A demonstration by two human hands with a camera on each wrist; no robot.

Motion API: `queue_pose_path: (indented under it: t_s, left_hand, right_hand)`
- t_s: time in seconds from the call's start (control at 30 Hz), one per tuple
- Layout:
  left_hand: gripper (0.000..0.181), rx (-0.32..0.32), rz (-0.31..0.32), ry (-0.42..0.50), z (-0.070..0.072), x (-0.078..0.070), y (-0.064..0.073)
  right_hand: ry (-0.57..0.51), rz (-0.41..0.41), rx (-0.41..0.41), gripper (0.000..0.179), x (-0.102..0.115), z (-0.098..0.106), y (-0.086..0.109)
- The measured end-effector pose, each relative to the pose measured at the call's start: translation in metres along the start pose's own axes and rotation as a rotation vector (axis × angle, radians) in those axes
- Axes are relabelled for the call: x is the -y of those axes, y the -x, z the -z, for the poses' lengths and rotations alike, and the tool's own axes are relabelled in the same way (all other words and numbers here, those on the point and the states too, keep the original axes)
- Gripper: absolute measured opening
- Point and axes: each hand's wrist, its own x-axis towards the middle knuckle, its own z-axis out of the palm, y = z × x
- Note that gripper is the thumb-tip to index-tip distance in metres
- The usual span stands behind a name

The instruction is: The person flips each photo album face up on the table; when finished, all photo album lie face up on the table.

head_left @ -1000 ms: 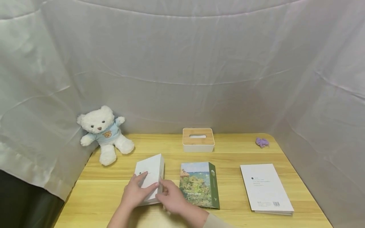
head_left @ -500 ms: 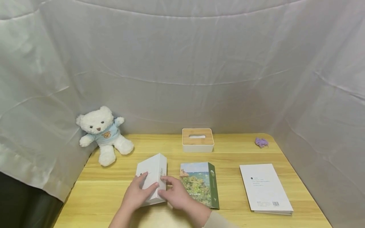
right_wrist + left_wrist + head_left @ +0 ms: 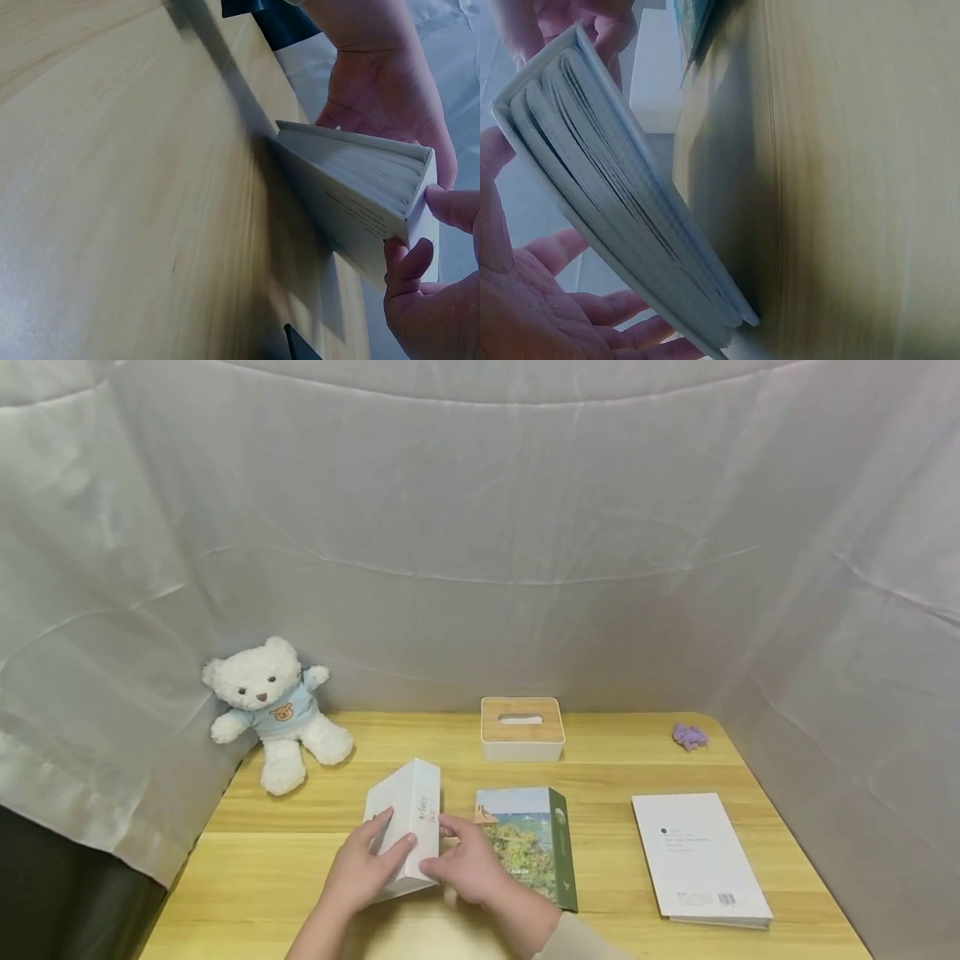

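Observation:
A thick white photo album (image 3: 426,814) stands tilted on the table, its lettered spine turned upward to the right. Its page edges (image 3: 615,180) show in the left wrist view. My left hand (image 3: 356,870) rests on the front cover at the left, fingers spread and fairly straight, the thumb near the spine edge. On the other side my right hand (image 3: 472,868) pinches the spine edge between thumb and fingers. In the right wrist view the right thumb lies on the spine and curled fingers (image 3: 409,266) touch the lettered back cover.
Right of the hands lies a photo album with a painted seaside cover (image 3: 517,835). Farther right is another white album (image 3: 697,856). A tissue box (image 3: 522,728), a purple scrunchie-like thing (image 3: 689,735) and a white teddy bear (image 3: 277,714) stand toward the back, before grey curtains.
The white album has turned up onto its edge, so its spine now faces more upward. The right hand has shifted slightly right along with the spine; the left hand keeps to the cover.

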Motion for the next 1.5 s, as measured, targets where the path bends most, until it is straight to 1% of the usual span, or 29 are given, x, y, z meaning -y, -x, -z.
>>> queue_pose_path:
  t_s: [0.2,0.37,0.47,0.67,0.8,0.9,1.03,1.17,1.27,1.37,1.5]
  left_hand:
    - [0.068,-0.018,0.016,0.041,0.0,-0.003,0.002]
    - [0.063,-0.041,0.003,0.075,0.0,-0.004,0.003]
    - [0.058,-0.063,-0.003,0.114,0.0,-0.006,0.005]
    - [0.047,-0.097,-0.008,0.229,-0.001,-0.011,0.009]
    - [0.044,-0.122,-0.017,0.267,0.0,-0.014,0.01]
    - [0.045,-0.152,-0.047,0.287,0.0,-0.015,0.011]
    - [0.051,-0.176,-0.085,0.291,0.002,-0.017,0.012]
    - [0.054,-0.162,-0.08,0.289,0.006,-0.018,0.012]
    - [0.051,-0.152,-0.071,0.292,0.008,-0.018,0.012]
    - [0.043,-0.159,-0.063,0.292,0.01,-0.018,0.012]
    - [0.039,-0.17,-0.063,0.268,0.013,-0.018,0.013]
  right_hand:
    - [-0.035,0.006,-0.005,0.069,0.005,0.003,-0.001]
    - [-0.049,0.021,0.0,0.068,0.006,0.004,-0.002]
    - [-0.053,0.02,-0.001,0.066,0.007,0.004,-0.002]
    - [-0.067,0.044,0.0,0.064,0.012,0.005,-0.002]
    - [-0.078,0.057,0.022,0.064,0.014,0.004,-0.002]
    - [-0.076,0.058,0.034,0.061,0.015,0.004,-0.003]
    - [-0.074,0.072,0.056,0.057,0.015,0.004,-0.004]
    - [-0.087,0.098,0.092,0.056,0.015,0.003,-0.004]
    - [-0.099,0.116,0.12,0.056,0.015,0.002,-0.005]
    - [-0.111,0.134,0.143,0.056,0.017,0.0,-0.004]
    - [-0.091,0.147,0.146,0.055,0.018,-0.002,-0.006]
